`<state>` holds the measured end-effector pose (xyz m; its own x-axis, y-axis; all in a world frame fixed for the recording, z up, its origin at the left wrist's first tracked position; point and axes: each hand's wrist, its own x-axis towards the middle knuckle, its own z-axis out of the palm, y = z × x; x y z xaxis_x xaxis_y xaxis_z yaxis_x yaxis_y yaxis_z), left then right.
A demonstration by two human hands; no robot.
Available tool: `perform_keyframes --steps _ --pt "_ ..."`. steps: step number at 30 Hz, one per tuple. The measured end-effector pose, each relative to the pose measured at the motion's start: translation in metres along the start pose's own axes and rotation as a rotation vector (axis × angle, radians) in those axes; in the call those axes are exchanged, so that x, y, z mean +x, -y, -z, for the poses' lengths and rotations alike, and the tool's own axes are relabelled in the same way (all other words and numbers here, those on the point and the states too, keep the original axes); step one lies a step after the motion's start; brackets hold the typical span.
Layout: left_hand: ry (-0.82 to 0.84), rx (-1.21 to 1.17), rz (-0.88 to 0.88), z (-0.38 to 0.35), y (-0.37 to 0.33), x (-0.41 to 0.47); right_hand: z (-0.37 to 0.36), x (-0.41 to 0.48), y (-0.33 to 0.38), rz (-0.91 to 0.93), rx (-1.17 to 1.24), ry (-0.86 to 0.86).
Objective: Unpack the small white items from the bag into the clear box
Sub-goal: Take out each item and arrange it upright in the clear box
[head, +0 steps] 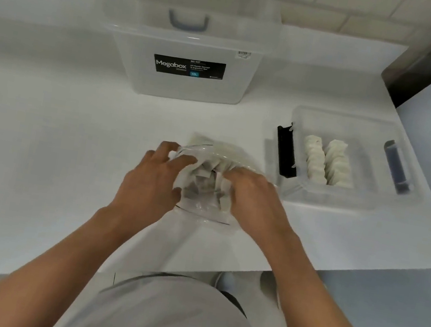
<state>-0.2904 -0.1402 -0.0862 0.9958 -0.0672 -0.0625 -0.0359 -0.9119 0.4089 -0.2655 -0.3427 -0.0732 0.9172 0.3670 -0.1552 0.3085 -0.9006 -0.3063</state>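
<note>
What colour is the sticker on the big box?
The sticker on the big box is black with white writing. The head view shows it plainly.

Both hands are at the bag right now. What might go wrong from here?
The limp bag, between the left hand and right hand, could tip and spill white items across the counter. The clear box already holds two tidy rows; dropping more in carelessly may topple them.
</note>
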Motion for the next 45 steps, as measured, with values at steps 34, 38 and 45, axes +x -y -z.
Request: perform_keyframes --steps 34,38,45 --pt "0.009 -0.328 -0.272 0.005 0.014 0.019 -0.028 0.067 0.047 -0.444 0.189 -0.232" --pt "0.011 -0.355 -0.237 0.007 0.013 0.018 -0.022 0.050 0.045 -0.382 0.160 -0.247" --pt "0.023 -0.380 -0.251 0.008 0.012 0.018 0.002 -0.002 0.031 -0.359 0.404 -0.390"
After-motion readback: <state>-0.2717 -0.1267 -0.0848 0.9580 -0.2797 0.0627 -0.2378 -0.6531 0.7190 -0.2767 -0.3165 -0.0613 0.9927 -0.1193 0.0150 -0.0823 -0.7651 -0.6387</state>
